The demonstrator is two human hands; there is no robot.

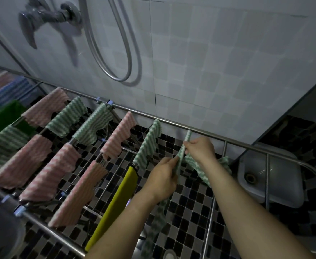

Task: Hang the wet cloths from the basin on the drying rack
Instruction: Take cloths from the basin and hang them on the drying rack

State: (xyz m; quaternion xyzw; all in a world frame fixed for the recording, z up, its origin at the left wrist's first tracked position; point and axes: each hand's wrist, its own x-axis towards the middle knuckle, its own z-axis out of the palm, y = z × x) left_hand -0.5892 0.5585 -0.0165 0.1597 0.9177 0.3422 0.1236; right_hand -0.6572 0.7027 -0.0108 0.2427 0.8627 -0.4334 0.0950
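Hands meet over the right part of the rack (174, 124), working one green-striped cloth (188, 137) along a cross rail. The right hand (200, 149) is nearer the far rail and pinches the cloth's folded edge between thumb and fingertips. The left hand (162, 176) sits just below it, fingers curled, gripping the same edge. The cloth's top end reaches almost to the far rail. One part spreads to the right under the right forearm; another hangs down past the left wrist toward the floor (190, 204). Whether it already rests on the rail cannot be told.

Just left of it, on the next rail, hangs another green cloth (147, 144), with a yellow cloth (116, 202) below it on the same rail. Further left the rails are filled – pink cloths (119, 135) and more green-striped ones, draped in rows. At the far left lie a dark green cloth (2, 116) and a blue cloth (13, 88), both blurred.

Under the rack the floor is a mosaic of black, grey and white squares. A white pan (276, 176) with a drain hole sits on the floor at the right – seen through the rails. On the tiled wall behind are a tap (39, 17) and a looped hose (128, 53).
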